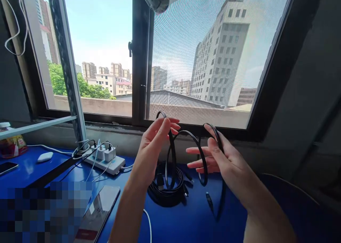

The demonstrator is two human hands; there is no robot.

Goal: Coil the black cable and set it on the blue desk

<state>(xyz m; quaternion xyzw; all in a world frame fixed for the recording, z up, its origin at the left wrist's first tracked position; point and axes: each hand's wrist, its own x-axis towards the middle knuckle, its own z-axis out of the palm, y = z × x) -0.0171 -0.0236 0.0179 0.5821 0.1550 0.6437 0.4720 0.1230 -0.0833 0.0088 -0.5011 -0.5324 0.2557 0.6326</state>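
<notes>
We're at an office-type desk: blue desktop (186, 221) under a high-rise window (138, 58), loaded power strip (105, 159), mouse (44, 156), phones (97, 214), city blocks outside.

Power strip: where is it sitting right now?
In the head view the power strip lies on the blue table left of centre, below the window sill, left of the left hand and the black cable.

Black cable (172, 154) — smooth, glossy plastic.
</notes>
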